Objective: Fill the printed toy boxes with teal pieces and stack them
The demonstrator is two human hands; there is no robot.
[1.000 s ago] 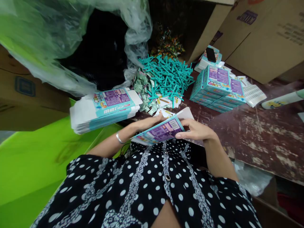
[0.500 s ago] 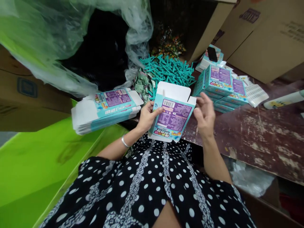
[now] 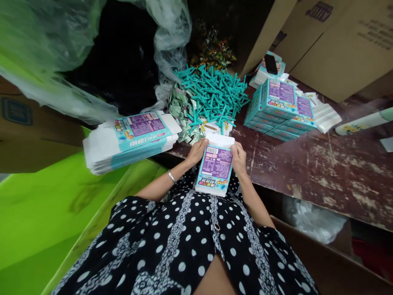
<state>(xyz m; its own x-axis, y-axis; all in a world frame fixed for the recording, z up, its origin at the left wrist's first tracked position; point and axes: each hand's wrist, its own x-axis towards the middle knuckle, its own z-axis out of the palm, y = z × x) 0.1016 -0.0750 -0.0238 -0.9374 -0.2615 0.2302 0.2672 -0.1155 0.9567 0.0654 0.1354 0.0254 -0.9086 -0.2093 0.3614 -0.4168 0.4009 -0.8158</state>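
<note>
Between my two hands is a teal and purple cardboard box [image 3: 215, 166], its white top flap up at the far end and its near end resting against my body. My left hand [image 3: 197, 152] grips its upper left edge, and my right hand [image 3: 239, 158] is closed on its upper right edge. Just beyond lies a heap of teal plastic sticks [image 3: 215, 92], with small pale green packets [image 3: 183, 110] along its left side. White printed papers [image 3: 211, 127] lie at the heap's near edge. A stack of flattened boxes [image 3: 135, 139] is to the left of my left hand.
Filled-out teal boxes [image 3: 278, 106] are stacked on the worn brown table [image 3: 276, 159] at right. A black phone [image 3: 270, 64] lies on boxes behind them. Large cartons [image 3: 340, 49] stand at the back right. A plastic-lined opening [image 3: 123, 61] is at back left, and a white tube [image 3: 364, 122] at far right.
My right hand has closed onto the box's right edge, where before it was open beside it. The box has come nearer my body and straightened. White papers by the heap now show.
</note>
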